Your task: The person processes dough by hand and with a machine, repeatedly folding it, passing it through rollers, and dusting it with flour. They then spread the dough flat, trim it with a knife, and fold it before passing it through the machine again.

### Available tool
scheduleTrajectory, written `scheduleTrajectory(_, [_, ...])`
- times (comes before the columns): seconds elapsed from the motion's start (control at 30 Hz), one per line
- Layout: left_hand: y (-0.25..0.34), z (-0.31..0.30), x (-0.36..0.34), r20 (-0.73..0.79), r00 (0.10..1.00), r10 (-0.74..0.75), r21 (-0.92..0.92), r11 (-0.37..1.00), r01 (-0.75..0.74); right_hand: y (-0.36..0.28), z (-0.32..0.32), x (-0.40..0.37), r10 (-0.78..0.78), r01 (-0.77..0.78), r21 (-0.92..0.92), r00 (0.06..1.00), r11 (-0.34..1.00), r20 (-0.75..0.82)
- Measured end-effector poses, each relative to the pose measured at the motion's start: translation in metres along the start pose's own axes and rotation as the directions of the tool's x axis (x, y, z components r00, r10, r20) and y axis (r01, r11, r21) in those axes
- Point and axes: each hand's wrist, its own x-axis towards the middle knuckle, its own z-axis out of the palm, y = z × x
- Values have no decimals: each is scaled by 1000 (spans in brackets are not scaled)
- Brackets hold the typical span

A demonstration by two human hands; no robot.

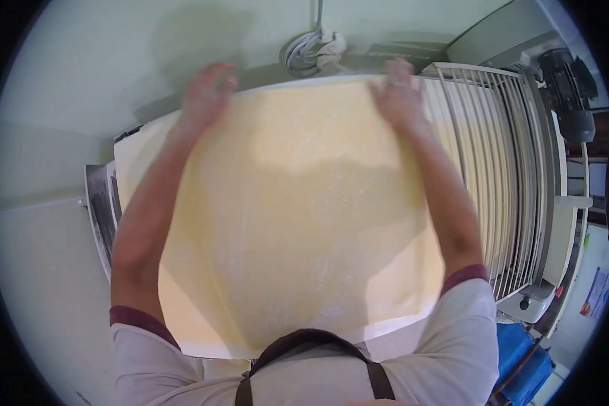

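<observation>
Two bare hands reach over one large dough sheet (pixel 304 210), pale yellow with whitish streaks, lying across a white belt (pixel 392 327) that shows along its near edge. The left hand (pixel 211 93) is at the far edge, thumb apart from its curved fingers; the right hand (pixel 399 96) is near the far right part, fingers apart. Both are blurred, so I cannot tell whether either touches the dough. To the right stands one slatted guard (pixel 504 155), its bars too crowded to count surely, with one dark motor (pixel 567 88) beyond it. One blue plastic bag or sheet (pixel 521 358) sits lower right, contents hidden. One label (pixel 595 292) on a white panel bears print too small to read. One grey cable coil (pixel 302 54) hangs on the wall beside one whitish cloth (pixel 332 47)
</observation>
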Motion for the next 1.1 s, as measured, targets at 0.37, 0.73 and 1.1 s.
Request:
scheduleTrajectory(0.37, [216,138,107,409,912,-30,-372,907,197,38,-35,-98,159,-130,881,985,454,64])
scheduleTrajectory(0.73, [269,178,122,218,976,-11,-12,1000,14,75,-57,-137,63,-620,755,763,-213,644])
scheduleTrajectory(1.1, [317,168,-13,315,948,51,294,944,-149,52,-114,-368,167,-606,773,756,-186,633])
